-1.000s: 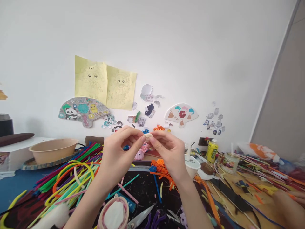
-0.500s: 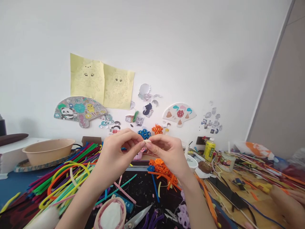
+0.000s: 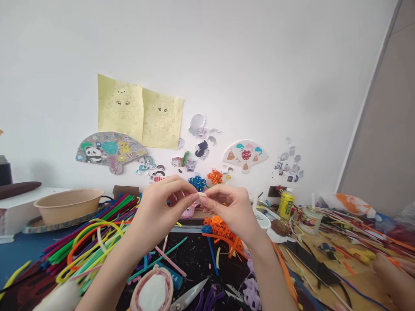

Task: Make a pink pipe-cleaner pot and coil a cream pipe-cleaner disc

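Your left hand (image 3: 164, 202) and your right hand (image 3: 232, 209) hold one small pale piece (image 3: 201, 195) between thumbs and fingertips; both pinches are almost closed, and the piece sits where they meet. It is up in the air, apart from the black mat (image 3: 194, 248), and a blue flower (image 3: 197, 182) shows behind it. Its full form I cannot tell, because your fingers cover much of it. If one thumb presses more than the other, the piece may bend or slip out, I think. It could then fall into the orange pile (image 3: 223, 231) and be difficult to find. Between your forearms lie scissors (image 3: 193, 294) with bare blade, so a hand lowered without looking might touch it
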Demonstrator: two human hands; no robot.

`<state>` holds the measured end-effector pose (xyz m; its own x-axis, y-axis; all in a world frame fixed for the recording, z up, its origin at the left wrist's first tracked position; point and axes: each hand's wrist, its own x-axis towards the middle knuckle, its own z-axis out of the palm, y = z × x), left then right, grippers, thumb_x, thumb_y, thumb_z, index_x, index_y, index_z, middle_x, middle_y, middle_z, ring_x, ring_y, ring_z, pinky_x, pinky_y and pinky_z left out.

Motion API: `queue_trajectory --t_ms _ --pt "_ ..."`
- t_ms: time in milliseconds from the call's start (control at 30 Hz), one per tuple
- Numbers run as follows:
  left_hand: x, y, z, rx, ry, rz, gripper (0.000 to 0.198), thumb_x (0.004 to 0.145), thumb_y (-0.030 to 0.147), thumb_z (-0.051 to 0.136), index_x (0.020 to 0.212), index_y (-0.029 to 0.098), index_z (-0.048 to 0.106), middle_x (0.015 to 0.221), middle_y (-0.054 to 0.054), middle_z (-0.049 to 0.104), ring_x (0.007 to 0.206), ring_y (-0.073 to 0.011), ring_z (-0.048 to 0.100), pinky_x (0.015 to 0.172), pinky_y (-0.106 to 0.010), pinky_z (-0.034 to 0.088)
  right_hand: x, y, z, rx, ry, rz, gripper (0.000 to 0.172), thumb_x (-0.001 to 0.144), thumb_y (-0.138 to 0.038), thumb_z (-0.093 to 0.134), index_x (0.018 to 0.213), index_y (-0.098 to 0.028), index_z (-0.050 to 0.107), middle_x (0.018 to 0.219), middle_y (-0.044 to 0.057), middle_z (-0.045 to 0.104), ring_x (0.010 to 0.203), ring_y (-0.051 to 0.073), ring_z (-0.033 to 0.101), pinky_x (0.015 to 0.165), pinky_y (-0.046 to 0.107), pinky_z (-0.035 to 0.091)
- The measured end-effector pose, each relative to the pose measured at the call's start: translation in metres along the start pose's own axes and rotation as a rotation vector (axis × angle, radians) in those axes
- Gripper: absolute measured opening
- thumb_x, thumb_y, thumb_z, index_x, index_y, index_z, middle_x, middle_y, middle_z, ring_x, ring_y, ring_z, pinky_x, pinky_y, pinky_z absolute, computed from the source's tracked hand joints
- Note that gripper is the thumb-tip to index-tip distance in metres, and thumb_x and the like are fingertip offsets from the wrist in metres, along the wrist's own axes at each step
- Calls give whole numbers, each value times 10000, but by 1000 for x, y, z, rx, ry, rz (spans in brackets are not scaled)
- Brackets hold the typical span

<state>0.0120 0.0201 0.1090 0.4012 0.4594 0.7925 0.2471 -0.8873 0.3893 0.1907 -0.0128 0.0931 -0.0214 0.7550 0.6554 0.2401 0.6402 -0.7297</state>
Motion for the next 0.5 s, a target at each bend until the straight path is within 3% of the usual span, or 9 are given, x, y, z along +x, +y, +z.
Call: queue_trajectory --t_ms 167,333,500 --pt "0 -2 -2 107 28 39 141 887 230 603 789 198 698 774 13 664 588 -97 512 577 -228 401 0 1 0 12 -23 20 185 761 -366 782 780 -186 742 657 19 724 597 151 686 576 254 546" --pt "-3 -3 1 252 111 105 137 885 174 601 784 201 689 809 9 665 693 -118 578 628 -235 411 1 3 1 19 -42 47 190 756 -371 787 793 -190 745 679 24 734 605 149 686 578 254 548" --pt "-5 12 -5 403 213 160 134 921 190 552 912 202 685 924 -19 683 796 -141 617 702 -245 445 0 1 -2 27 -26 49 164 750 -356 797 781 -203 746 674 7 732 602 135 683 568 230 541"
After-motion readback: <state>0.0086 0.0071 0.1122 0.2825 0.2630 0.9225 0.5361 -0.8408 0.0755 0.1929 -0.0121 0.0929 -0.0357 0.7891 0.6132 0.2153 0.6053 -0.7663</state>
